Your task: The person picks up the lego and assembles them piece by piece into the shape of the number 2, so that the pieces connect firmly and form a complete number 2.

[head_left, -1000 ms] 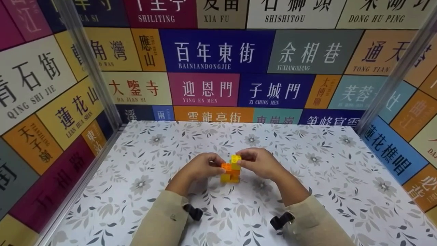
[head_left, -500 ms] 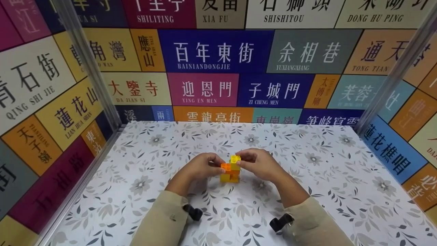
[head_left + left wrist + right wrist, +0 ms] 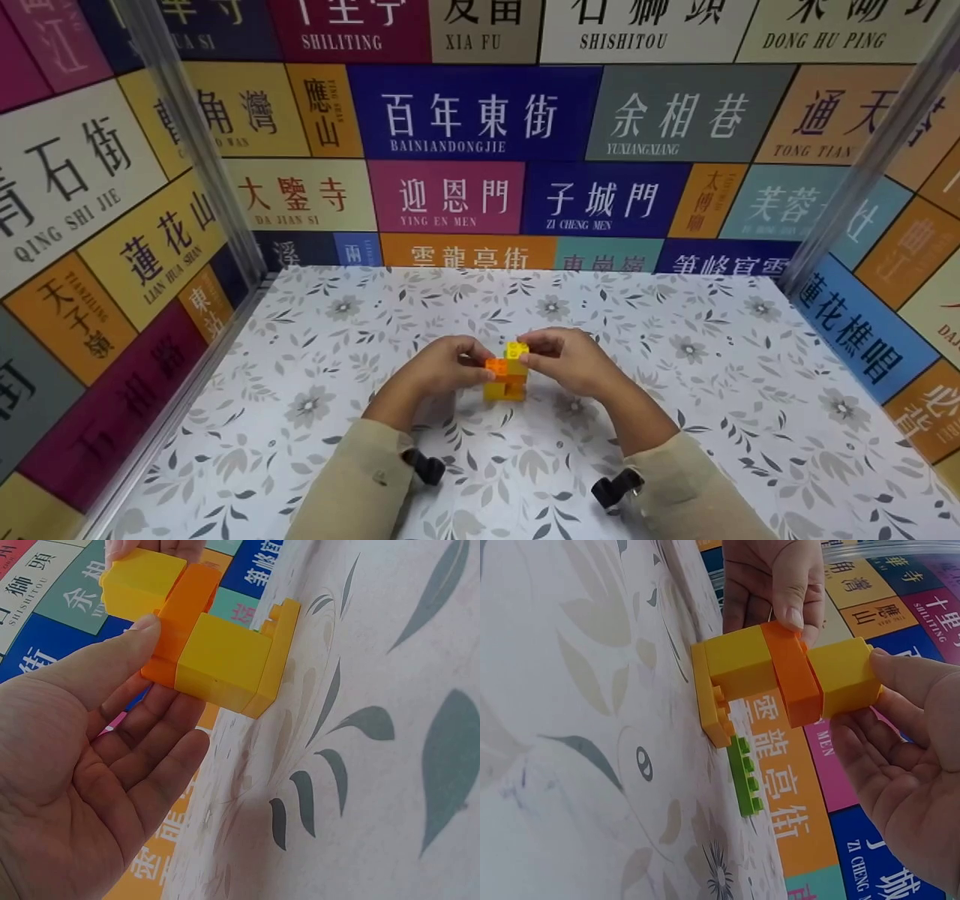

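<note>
Barely shifted: right hand [image 3: 574, 363], pinching the top yellow brick [image 3: 846, 679], sits slightly lower than a second ago (probably pressing it closer onto the orange brick [image 3: 795, 686]). Left hand [image 3: 448, 367] pinches the latter, seemingly bracing. Stack [image 3: 504, 390] stands on the floral surface [image 3: 525, 480]; green brick [image 3: 741, 776] nearby, contact unclear.

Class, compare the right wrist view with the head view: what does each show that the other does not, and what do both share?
Only the right wrist view shows the row of studs along a green brick and the palm of the right hand.

Only the head view shows the tan sleeves and black clips.

Both show the left hand pinching the orange brick, the right hand holding the top yellow brick, the patterned tabletop and the wall of signs.
</note>
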Demonstrator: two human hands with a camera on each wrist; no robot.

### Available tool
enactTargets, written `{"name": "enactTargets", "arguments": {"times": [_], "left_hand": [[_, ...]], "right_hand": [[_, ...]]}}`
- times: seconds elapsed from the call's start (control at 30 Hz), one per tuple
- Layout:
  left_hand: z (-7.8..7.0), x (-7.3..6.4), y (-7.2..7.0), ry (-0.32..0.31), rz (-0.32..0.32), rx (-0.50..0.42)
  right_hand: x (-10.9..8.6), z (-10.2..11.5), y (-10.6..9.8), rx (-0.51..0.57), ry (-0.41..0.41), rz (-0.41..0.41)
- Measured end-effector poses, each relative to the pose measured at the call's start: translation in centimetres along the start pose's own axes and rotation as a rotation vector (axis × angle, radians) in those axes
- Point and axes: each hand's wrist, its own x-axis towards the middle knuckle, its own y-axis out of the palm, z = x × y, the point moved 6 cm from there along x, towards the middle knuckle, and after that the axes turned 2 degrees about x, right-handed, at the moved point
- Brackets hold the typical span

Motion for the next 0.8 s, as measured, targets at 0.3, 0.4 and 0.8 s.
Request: {"name": "enactTargets", "arguments": {"times": [0.3, 0.4, 0.8], "left_hand": [[-0.05, -0.19, -0.01, 0.003, -0.008, 0.013], [-0.06, -0.23, 0.06, -0.008, -0.005, 0.013], [0.00, -0.14, 0.09, -0.036, 0.005, 0.002]], "right_hand": [[0.21, -0.49, -0.04, -0.003, 0.050, 0.016], [0.26, -0.50, -0.07, -0.013, 0.061, 0.028], [0.29, -0.35, -0.09, -0.044, 0.045, 0.027]]}}
